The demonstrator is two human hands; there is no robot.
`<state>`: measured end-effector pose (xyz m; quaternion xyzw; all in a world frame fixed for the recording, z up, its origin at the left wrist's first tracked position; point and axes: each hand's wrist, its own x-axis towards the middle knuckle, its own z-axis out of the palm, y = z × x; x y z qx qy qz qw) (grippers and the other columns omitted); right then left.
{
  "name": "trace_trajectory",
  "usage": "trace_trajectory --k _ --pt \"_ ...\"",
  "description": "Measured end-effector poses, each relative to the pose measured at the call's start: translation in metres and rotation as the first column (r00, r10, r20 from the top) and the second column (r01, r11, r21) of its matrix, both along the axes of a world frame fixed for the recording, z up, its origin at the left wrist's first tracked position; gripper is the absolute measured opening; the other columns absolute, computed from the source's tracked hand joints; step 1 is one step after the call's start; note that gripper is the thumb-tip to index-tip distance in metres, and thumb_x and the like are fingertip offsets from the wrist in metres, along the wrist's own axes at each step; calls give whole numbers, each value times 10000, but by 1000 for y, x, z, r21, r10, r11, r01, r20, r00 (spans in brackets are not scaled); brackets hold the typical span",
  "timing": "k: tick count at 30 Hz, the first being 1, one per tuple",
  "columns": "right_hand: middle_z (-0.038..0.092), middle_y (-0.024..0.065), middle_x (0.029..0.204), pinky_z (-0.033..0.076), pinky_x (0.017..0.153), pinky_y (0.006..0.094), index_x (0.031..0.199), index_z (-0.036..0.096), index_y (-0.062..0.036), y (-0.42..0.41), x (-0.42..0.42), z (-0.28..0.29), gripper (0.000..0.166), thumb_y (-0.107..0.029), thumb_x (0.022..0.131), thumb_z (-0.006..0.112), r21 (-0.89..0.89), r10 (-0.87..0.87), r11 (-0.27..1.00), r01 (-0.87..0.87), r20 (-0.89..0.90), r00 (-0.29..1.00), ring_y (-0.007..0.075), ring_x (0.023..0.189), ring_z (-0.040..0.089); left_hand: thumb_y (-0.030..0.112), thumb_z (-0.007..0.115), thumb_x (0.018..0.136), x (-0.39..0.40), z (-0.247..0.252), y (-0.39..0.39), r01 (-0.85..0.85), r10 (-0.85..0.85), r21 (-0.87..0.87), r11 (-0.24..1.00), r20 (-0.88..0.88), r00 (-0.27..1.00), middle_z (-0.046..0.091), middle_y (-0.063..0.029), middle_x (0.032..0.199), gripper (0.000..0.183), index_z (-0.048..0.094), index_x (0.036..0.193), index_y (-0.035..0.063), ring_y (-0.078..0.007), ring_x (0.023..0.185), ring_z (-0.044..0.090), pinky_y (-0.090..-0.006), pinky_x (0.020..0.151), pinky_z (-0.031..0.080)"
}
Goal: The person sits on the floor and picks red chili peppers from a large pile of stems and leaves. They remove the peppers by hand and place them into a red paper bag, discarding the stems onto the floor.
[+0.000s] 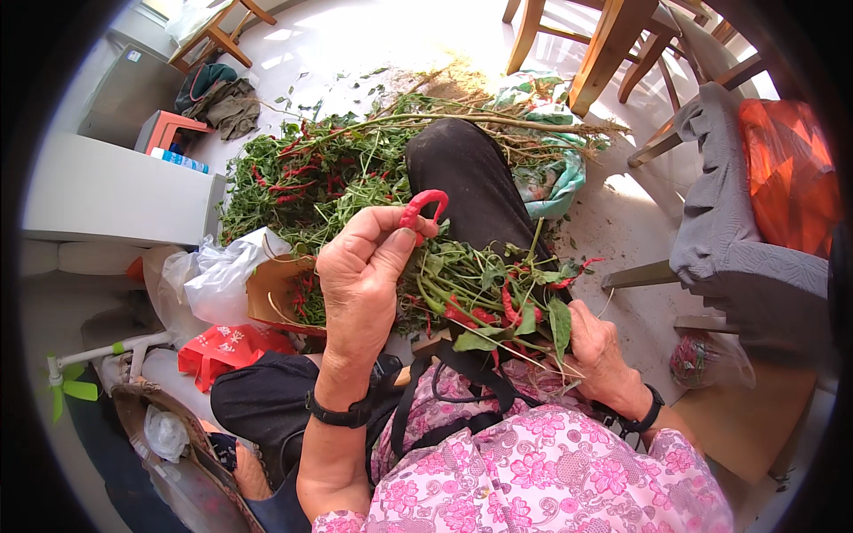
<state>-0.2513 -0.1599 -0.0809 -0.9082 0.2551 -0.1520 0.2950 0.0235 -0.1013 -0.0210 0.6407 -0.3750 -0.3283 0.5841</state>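
My left hand [370, 263] pinches a curved red chili pepper [426, 200] between thumb and fingers, raised in front of my bent knee. On my lap lies a cut chili plant [466, 280] with green leaves and several red peppers hanging among its stems. My right hand [590, 343] grips the lower end of this plant near my waist; its fingertips are partly hidden by leaves. Beyond my left hand spreads a large heap of chili plants [313, 166], dotted with red peppers. Left of my left wrist, a brown paper bag [270, 293] stands open, with red peppers visible at its mouth.
A white plastic bag [230, 280] and a red bag [226, 346] sit on the left, beside a white cabinet [120, 193]. To the right stands a grey-covered chair [716, 193] carrying an orange plastic bag [786, 173]. Wooden chair legs [600, 60] rise at the far right.
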Motion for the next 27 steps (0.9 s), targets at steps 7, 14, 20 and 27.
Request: trace_trajectory --k 7,14,20,27 --pt "515 174 863 467 579 438 1084 554 23 -1 -9 -3 418 -66 707 711 34 18 999 -18 5 1000 366 704 572 109 559 981 13 -10 11 -76 1 -130 989 -499 867 695 -163 957 202 622 1032 -76 -270 914 692 -353 822 555" --pt "529 173 850 467 605 433 1116 552 7 -3 -15 3 429 -95 731 712 130 36 991 -42 44 998 370 734 568 155 578 977 8 -21 16 -118 -14 -166 979 -632 775 695 -136 911 202 638 960 -37 -273 895 697 -345 784 564" --pt "553 181 879 476 632 426 1125 547 12 -7 -15 6 422 -137 764 707 158 61 985 -64 27 998 376 775 582 175 568 987 5 -29 17 -88 -50 -209 974 -574 817 701 -128 909 219 633 1023 -31 -227 855 692 -291 705 534" --pt "577 174 916 499 633 418 1128 550 6 -8 -11 6 383 -131 798 689 93 122 988 -121 -5 993 362 773 602 171 545 995 8 -19 16 -78 -125 -285 955 -628 768 653 -132 947 202 587 1009 -26 -244 872 649 -267 651 472"
